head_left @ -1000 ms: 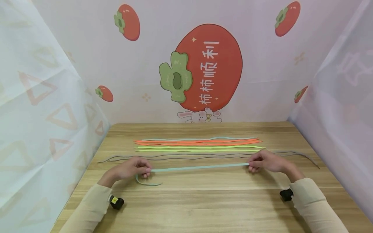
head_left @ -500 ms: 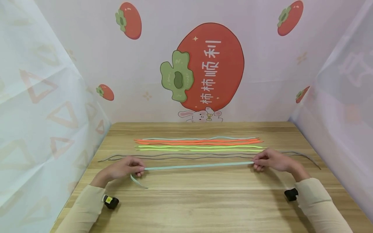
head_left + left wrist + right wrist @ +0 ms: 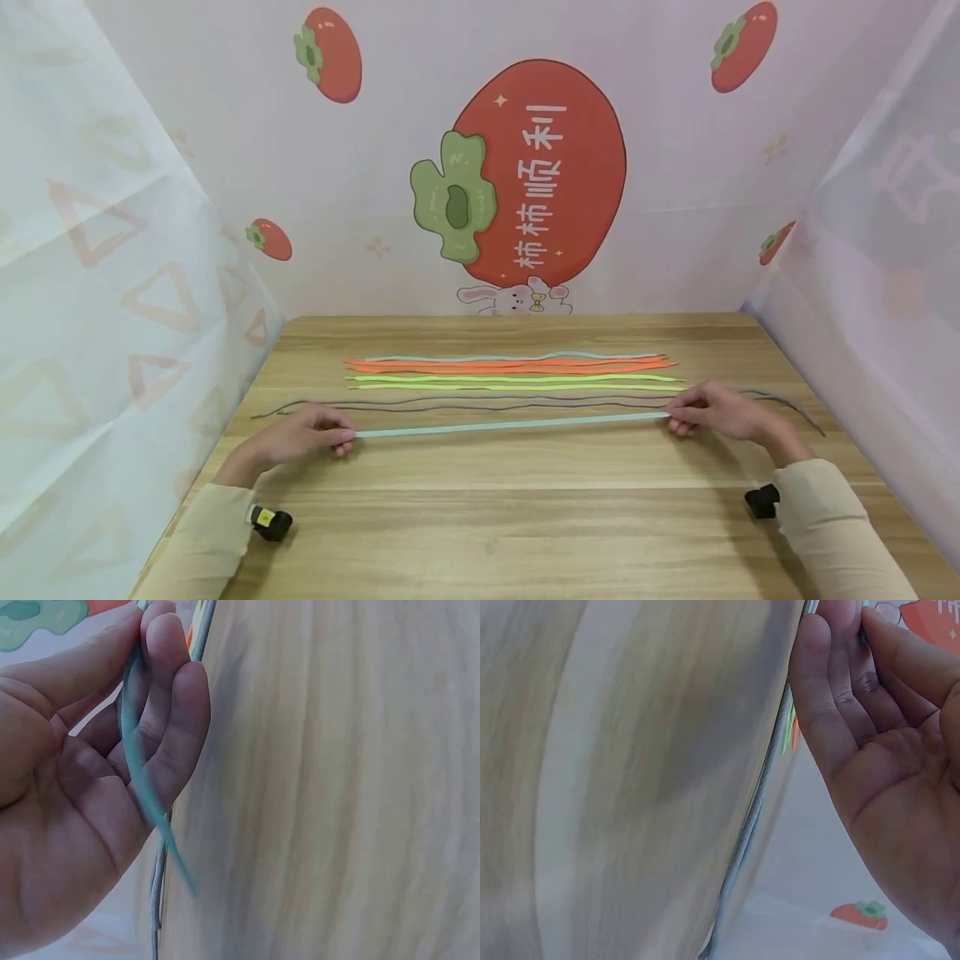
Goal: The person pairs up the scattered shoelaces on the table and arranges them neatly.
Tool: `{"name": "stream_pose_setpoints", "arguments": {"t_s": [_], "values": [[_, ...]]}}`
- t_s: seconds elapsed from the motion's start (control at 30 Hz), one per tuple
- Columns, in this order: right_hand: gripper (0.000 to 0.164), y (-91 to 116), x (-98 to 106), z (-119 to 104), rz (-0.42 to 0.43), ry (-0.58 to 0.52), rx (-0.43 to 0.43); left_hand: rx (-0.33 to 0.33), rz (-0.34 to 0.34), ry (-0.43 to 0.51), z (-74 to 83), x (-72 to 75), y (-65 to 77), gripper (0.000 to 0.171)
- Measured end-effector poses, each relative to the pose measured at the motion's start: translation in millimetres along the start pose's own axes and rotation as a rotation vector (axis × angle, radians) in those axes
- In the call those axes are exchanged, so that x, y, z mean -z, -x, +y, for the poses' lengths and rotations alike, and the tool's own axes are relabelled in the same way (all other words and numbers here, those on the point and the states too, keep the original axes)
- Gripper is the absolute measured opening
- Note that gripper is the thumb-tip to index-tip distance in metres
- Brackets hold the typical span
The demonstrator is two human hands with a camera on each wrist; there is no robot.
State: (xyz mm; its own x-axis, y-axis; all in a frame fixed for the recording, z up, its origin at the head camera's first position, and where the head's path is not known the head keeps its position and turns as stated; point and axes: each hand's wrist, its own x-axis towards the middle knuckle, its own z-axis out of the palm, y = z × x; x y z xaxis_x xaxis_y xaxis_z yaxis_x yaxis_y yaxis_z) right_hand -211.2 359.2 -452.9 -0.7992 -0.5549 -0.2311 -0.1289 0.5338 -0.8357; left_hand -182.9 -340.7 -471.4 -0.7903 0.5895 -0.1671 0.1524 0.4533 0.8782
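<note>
A flat mint-green shoelace point(image 3: 510, 425) is stretched taut between the two hands, over the near side of the laid-out laces. The left hand point(image 3: 311, 433) pinches it between thumb and fingers near one end. In the left wrist view a short loose tail of the mint shoelace point(image 3: 142, 776) hangs down across the fingers. At the other end the right hand point(image 3: 716, 412) pinches the lace between thumb and fingertips; in the right wrist view only a bit of it shows at the top.
Behind the held lace lie two grey laces point(image 3: 465, 407), two yellow-green laces point(image 3: 517, 387), orange laces point(image 3: 510, 367) and another pale mint lace point(image 3: 465, 358), all side by side on the wooden table point(image 3: 510, 533). A printed cloth point(image 3: 675, 250) encloses the back and sides.
Both hands have moved apart, the left hand leftward and the right hand rightward. The lace span between them has grown, and the loose tail at the left hand has shortened.
</note>
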Motion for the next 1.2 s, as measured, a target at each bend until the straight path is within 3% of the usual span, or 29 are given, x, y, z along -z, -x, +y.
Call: {"name": "stream_pose_setpoints", "arguments": {"t_s": [0.53, 0.83, 1.0, 1.2], "values": [[0.026, 8.5, 16.7, 11.2, 0.080, 0.072, -0.079, 0.063, 0.065, 0.039, -10.9, 30.7, 20.8, 0.026], [0.028, 0.3, 22.4, 4.7, 0.145, 0.085, -0.116, 0.069, 0.093, -0.024, -9.3, 44.1, 8.9, 0.024], [0.026, -7.1, 23.8, -1.0, 0.186, 0.159, -0.131, 0.089, 0.128, -0.037, -7.6, 51.6, -0.4, 0.026], [0.026, -20.5, 27.0, -2.7, 0.272, 0.256, -0.133, 0.085, 0.236, -0.093, -6.3, 55.7, -17.2, 0.025]]}}
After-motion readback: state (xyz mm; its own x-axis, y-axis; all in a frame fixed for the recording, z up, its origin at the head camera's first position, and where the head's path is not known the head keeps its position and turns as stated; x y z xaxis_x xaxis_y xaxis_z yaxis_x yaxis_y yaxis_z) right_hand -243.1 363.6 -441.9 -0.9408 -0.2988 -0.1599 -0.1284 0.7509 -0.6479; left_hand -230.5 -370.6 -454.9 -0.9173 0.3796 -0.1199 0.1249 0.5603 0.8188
